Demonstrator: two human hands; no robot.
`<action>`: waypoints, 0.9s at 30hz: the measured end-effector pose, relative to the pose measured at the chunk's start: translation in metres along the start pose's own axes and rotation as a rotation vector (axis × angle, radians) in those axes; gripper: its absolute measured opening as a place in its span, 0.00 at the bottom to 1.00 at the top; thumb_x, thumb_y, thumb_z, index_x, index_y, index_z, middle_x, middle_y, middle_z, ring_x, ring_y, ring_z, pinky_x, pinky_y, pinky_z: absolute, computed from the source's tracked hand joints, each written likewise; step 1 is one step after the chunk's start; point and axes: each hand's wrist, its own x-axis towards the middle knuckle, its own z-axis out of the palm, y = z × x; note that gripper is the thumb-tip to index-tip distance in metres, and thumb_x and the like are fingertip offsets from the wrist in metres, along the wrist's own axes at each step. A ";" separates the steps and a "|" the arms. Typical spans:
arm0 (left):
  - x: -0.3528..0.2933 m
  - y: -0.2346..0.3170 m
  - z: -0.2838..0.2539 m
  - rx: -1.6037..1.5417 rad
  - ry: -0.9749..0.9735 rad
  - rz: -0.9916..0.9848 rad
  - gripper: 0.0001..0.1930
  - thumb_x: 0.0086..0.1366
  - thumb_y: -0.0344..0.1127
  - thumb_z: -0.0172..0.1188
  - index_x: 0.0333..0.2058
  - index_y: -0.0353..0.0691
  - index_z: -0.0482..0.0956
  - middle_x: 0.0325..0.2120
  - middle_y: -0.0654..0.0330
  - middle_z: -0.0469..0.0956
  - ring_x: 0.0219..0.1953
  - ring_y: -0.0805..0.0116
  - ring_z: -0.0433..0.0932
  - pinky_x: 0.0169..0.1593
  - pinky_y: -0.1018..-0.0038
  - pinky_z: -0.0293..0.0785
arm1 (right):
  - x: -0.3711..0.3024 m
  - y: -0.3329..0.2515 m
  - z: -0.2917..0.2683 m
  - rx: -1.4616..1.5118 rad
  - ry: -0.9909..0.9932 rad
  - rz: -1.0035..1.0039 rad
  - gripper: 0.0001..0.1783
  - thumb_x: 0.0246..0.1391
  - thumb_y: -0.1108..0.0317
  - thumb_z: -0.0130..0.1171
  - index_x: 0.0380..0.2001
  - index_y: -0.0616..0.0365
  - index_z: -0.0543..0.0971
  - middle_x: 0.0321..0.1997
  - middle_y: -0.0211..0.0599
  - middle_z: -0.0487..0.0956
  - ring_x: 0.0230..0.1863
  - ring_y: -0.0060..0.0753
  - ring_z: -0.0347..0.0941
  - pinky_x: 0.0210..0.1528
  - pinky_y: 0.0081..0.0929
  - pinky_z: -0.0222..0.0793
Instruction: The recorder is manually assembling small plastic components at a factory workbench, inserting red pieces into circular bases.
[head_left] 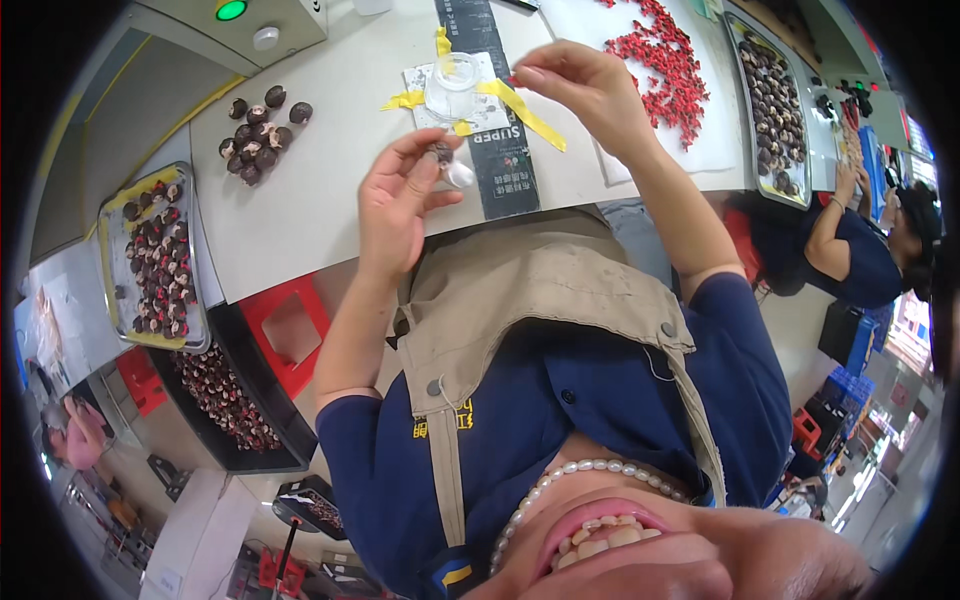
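My left hand [400, 205] is closed, thumb and fingertips pinching a small dark brown ball [440, 152]. A glossy white round piece [458, 176] sits against the ball, at the edge of the fingers. Above the table my right hand [590, 90] pinches thumb to forefinger, with a bit of red showing at the tips; it looks like one of the small red pieces [670, 75] scattered on a white sheet beside it. Between my hands stands a clear round plastic cup [457, 72] on a small white plate [412, 82], fixed with yellow tape [535, 122].
A loose pile of dark balls [262, 145] lies on the table's left. Trays of balls stand left [112, 290] and right [800, 190]. A black bin [290, 440] and red stool [312, 300] are below. A co-worker [850, 250] works at far right.
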 end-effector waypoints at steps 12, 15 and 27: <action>-0.005 -0.016 -0.016 -0.149 -0.111 -0.057 0.17 0.65 0.31 0.51 0.53 0.36 0.68 0.45 0.54 0.75 0.40 0.78 0.75 0.38 0.83 0.74 | 0.033 -0.023 0.038 -0.701 0.079 -0.471 0.04 0.46 0.71 0.60 0.23 0.57 0.76 0.26 0.35 0.73 0.34 0.41 0.66 0.39 0.35 0.62; -0.004 -0.015 -0.013 -0.132 -0.080 -0.061 0.17 0.65 0.31 0.52 0.52 0.35 0.68 0.44 0.54 0.76 0.39 0.78 0.75 0.38 0.84 0.74 | 0.035 -0.023 0.041 -0.787 0.099 -0.523 0.04 0.46 0.70 0.60 0.23 0.56 0.75 0.28 0.35 0.72 0.36 0.42 0.66 0.41 0.36 0.60; 0.003 -0.016 0.004 -0.230 -0.036 -0.033 0.19 0.62 0.29 0.57 0.52 0.37 0.68 0.43 0.56 0.76 0.43 0.77 0.75 0.39 0.84 0.75 | 0.037 -0.041 0.035 -0.737 0.126 -0.664 0.04 0.46 0.70 0.60 0.24 0.55 0.75 0.29 0.33 0.71 0.37 0.40 0.65 0.42 0.35 0.58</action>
